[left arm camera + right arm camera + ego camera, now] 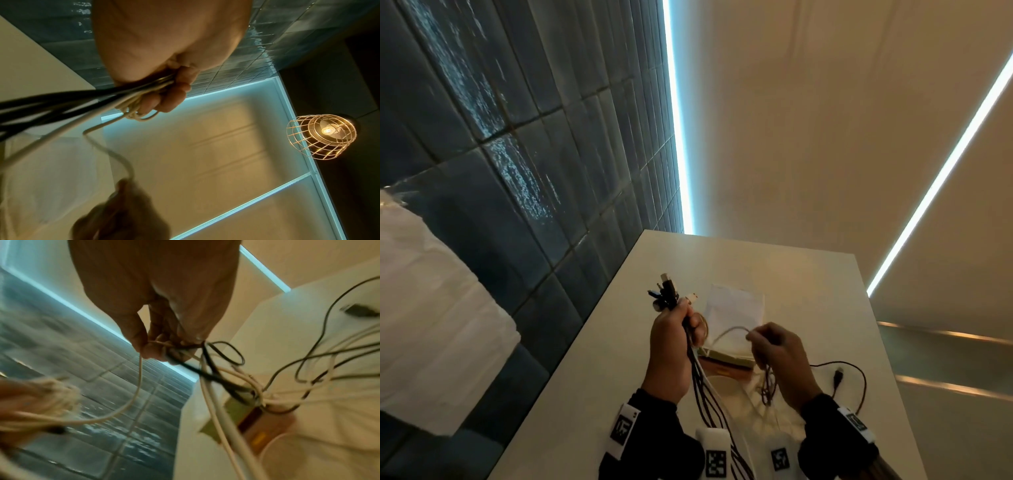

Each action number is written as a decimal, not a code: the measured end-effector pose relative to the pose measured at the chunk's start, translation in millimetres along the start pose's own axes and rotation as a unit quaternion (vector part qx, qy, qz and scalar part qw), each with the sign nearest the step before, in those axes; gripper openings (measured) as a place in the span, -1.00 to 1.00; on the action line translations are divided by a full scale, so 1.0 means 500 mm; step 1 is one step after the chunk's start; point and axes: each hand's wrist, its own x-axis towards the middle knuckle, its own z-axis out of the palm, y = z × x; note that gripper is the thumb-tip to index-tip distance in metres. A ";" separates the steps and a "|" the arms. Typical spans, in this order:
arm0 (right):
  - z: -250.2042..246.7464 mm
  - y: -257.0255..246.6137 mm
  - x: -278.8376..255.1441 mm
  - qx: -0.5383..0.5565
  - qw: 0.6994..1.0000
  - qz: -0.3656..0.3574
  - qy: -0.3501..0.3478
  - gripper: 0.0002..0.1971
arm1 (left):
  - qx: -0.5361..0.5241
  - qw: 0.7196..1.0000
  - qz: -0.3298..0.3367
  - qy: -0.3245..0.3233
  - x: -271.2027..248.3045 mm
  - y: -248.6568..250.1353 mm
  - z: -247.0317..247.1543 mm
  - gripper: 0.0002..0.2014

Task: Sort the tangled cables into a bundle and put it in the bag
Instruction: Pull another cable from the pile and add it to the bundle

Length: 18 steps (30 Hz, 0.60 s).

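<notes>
Wrist bands [624, 428] nearest, low in the head view. Left hand [671, 349] fisted round the bundle of cables [697, 363], plug ends [666, 291] sticking up past the knuckles, long axis running back toward the body. Right hand [779, 356] pinches a white cable [729, 331] that arcs left into the left fist; loose tangle [768, 387] hangs beneath it. Right hand is nearer the slack. Bag [736, 308] lies flat on the table [592, 394], just beyond both hands. Black cable [856, 373] trails right.
</notes>
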 end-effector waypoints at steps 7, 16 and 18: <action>0.044 -0.107 -0.033 0.110 0.981 -0.090 -0.135 -0.89 | 0.024 0.997 -0.074 0.017 -0.001 -0.014 0.017 -0.74; 0.020 -0.035 -0.037 0.026 0.980 -0.049 -0.189 -0.74 | -0.163 0.983 -0.065 -0.045 0.009 0.013 0.006 -0.69; 0.008 -0.011 -0.035 0.008 0.982 -0.036 -0.186 -0.65 | -0.152 0.985 -0.055 -0.055 0.008 0.012 -0.001 -0.69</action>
